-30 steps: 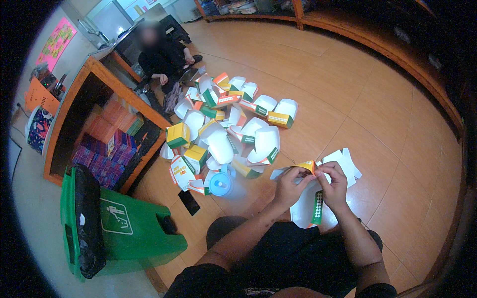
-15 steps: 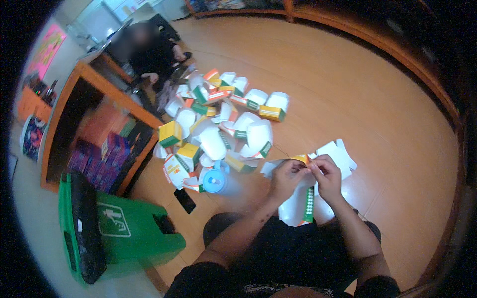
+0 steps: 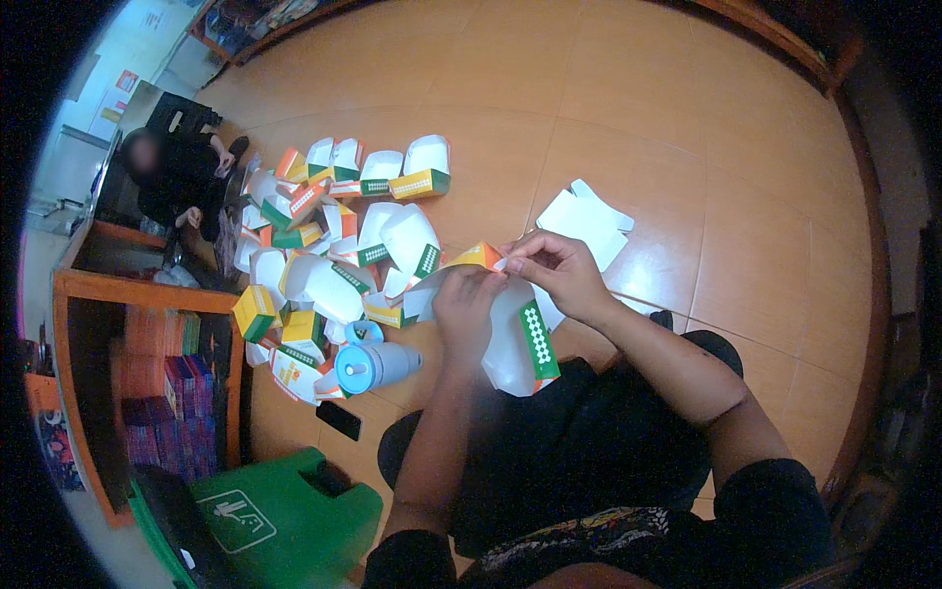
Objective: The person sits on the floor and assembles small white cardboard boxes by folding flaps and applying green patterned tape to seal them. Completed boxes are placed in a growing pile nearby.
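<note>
Both of my hands hold a flat, unfolded paper box point(image 3: 518, 339), white inside with orange and green printed edges. My left hand point(image 3: 464, 299) grips its upper left part and my right hand point(image 3: 554, 270) pinches a flap at the top. The box hangs over my lap and the wooden floor point(image 3: 628, 118). Just beyond my hands lies a heap of folded paper boxes point(image 3: 334, 226) in white, orange, yellow and green. A few flat white box blanks point(image 3: 587, 218) lie to the right of my right hand.
A blue tumbler with a lid point(image 3: 371, 363) lies on the floor near my left knee, with a black phone point(image 3: 339, 420) beside it. A green bin point(image 3: 265, 515) stands at lower left. A wooden shelf point(image 3: 118, 334) holds stacked packs. Another person point(image 3: 172, 177) sits at far left.
My head has tilted, so the whole scene shifted in the picture. My hands stay on the paper box, working its top flap, and the box has turned slightly.
</note>
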